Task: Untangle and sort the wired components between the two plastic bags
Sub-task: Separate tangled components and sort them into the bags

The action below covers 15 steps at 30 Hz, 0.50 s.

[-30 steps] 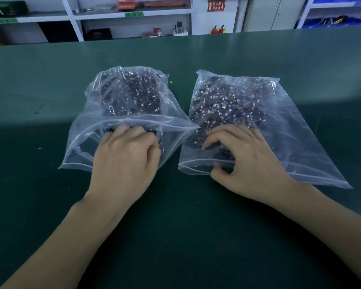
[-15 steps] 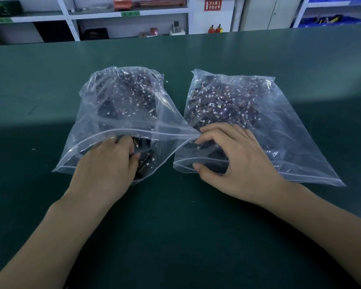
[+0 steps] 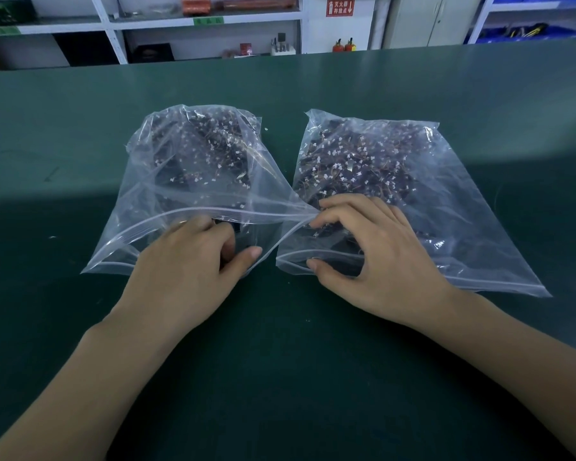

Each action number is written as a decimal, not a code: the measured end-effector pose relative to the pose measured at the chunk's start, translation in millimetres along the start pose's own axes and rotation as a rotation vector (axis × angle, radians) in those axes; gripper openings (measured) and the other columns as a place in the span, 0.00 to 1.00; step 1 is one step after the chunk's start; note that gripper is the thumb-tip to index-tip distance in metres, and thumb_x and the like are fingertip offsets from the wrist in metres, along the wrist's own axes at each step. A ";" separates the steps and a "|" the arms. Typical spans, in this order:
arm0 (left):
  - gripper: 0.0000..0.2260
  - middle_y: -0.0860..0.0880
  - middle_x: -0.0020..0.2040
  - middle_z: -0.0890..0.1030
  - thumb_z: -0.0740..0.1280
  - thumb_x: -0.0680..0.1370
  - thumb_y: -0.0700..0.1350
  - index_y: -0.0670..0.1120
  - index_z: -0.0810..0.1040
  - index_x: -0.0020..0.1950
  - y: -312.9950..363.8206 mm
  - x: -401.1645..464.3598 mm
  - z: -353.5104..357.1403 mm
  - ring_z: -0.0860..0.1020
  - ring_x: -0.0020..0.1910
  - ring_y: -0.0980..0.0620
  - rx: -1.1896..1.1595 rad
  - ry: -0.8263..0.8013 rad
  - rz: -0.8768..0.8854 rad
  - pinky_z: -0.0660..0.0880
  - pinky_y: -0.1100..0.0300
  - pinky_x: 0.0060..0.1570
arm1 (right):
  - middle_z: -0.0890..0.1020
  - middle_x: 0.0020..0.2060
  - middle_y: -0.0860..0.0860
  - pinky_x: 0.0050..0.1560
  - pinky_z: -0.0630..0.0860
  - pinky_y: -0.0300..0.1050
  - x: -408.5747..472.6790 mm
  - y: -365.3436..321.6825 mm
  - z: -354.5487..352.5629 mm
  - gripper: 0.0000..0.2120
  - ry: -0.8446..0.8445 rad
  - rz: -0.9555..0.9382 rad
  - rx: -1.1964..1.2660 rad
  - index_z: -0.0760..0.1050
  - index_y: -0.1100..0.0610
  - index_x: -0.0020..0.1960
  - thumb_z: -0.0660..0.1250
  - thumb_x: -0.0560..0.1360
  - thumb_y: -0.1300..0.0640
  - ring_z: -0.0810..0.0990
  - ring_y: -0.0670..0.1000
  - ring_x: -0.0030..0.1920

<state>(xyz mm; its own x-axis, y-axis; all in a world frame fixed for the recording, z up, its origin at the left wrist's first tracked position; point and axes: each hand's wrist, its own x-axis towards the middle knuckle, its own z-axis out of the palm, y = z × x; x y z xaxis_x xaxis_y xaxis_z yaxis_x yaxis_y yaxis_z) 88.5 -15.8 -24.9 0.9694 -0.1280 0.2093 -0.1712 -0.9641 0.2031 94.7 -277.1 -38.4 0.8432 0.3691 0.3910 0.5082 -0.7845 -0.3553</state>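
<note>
Bags (image 3: pixel 193 181) (image 3: pixel 446 207) hold tangled wired components (image 3: pixel 353 164); hands (image 3: pixel 187 271) (image 3: pixel 376 261) reach inside.

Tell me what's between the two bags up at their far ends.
Only bare green table shows between the left bag and right bag there in the head view; nearer the hands their mouths touch.

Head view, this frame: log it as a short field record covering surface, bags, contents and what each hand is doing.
surface: green table
left bag: clear zip bag, mouth open toward the person
right bag: clear zip bag, mouth open toward the person
contents: tangled wired components with white connectors, in both bags
left hand: fingers curled inside the left bag's mouth, whether it holds anything is hidden
right hand: fingers curled into the right bag's mouth, thumb at its lower lip
background: white shelving
</note>
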 end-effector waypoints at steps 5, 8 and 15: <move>0.15 0.59 0.44 0.73 0.63 0.77 0.67 0.56 0.74 0.44 1.3 0.3 -3.1 0.71 0.51 0.54 -0.001 -0.027 0.027 0.72 0.53 0.54 | 0.75 0.68 0.42 0.70 0.59 0.38 -0.1 -0.2 0.4 0.21 0.004 -0.003 0.005 0.78 0.47 0.64 0.71 0.74 0.40 0.74 0.46 0.67; 0.12 0.58 0.46 0.74 0.64 0.77 0.64 0.56 0.75 0.46 3.0 0.2 -1.1 0.69 0.52 0.54 -0.019 -0.012 0.047 0.70 0.52 0.61 | 0.75 0.68 0.42 0.70 0.59 0.37 -0.2 0.1 1.0 0.21 0.017 -0.008 0.011 0.78 0.47 0.64 0.71 0.74 0.39 0.74 0.46 0.67; 0.11 0.57 0.40 0.78 0.70 0.78 0.60 0.55 0.79 0.42 7.4 0.9 4.1 0.77 0.45 0.50 -0.083 0.199 0.080 0.75 0.50 0.49 | 0.75 0.69 0.42 0.71 0.59 0.37 -0.3 -0.8 1.1 0.21 0.038 -0.026 0.027 0.78 0.47 0.64 0.71 0.74 0.39 0.73 0.46 0.69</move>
<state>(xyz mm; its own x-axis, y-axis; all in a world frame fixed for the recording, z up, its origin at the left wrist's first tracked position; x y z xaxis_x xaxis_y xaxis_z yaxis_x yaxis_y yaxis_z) 88.8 -23.9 -27.2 0.8998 -0.1468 0.4108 -0.2679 -0.9292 0.2547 94.2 -276.1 -39.2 0.8224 0.3694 0.4326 0.5348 -0.7611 -0.3669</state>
